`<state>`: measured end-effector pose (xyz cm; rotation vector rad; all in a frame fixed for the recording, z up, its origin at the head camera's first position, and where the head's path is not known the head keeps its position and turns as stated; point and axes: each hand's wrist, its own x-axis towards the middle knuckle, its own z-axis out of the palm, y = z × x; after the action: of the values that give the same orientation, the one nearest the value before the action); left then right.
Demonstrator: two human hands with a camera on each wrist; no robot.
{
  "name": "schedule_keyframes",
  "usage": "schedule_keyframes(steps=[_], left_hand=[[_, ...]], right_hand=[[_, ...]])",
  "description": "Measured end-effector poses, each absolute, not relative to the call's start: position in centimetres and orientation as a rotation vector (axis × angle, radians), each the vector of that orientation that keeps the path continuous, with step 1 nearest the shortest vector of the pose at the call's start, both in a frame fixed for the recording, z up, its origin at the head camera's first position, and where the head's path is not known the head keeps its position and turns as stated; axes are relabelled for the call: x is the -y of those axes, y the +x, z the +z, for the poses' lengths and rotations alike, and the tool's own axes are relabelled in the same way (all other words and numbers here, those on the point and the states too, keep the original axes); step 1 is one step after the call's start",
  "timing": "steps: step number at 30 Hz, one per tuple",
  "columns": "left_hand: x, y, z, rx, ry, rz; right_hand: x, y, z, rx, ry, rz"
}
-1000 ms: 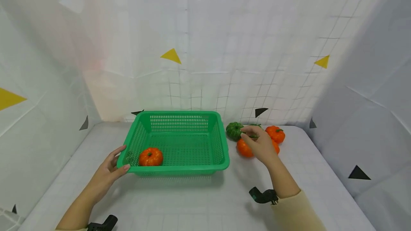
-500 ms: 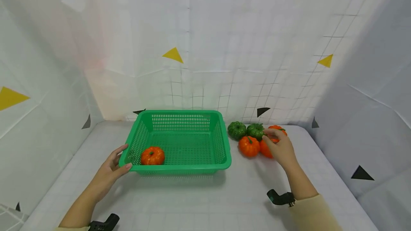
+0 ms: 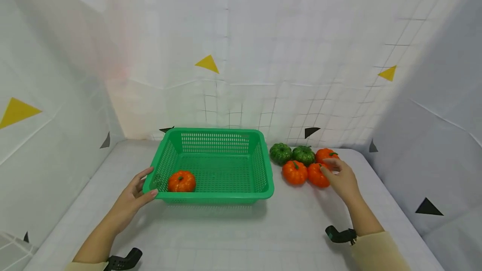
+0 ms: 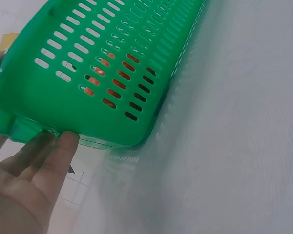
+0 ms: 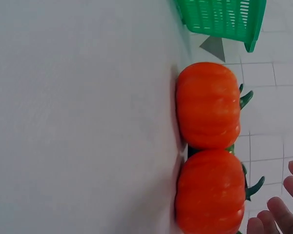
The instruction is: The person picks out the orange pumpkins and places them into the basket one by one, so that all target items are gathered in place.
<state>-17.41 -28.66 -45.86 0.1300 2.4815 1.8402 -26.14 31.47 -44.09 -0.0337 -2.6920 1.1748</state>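
My left hand point(image 3: 129, 200) holds the left front corner of a green plastic basket point(image 3: 211, 198); the left wrist view shows the fingertips at the underside of its rim. One small orange pumpkin point(image 3: 182, 181) sits in the basket's front left part. My right hand point(image 3: 343, 179) is over the right side of another orange pumpkin point(image 3: 317, 175), fingers apart and loosely bent. In the right wrist view its fingertips point(image 5: 278, 214) are beside that pumpkin's green stem. Left of it stands a second orange pumpkin point(image 3: 295, 172), and behind it a third point(image 3: 326, 155), partly covered by the hand.
Two dark green pumpkins, one nearer the basket point(image 3: 280, 154) and one beside it point(image 3: 303, 155), stand behind the orange ones. A white sheet covers the table point(image 3: 226, 237). White walls with yellow and black triangles rise at the back and sides.
My right hand has moved right, from over the green pumpkins to the front right orange pumpkin, uncovering the others. The left hand has stayed at the basket corner. The view has shifted slightly.
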Motion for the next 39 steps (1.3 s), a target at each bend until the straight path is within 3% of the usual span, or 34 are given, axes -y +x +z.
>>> schedule_keyframes(steps=[39], left_hand=[[28.7,-17.4,-45.6,-2.473,0.15,1.859]], right_hand=[[-34.3,-27.4,-47.0,2.927,-0.09,1.343]])
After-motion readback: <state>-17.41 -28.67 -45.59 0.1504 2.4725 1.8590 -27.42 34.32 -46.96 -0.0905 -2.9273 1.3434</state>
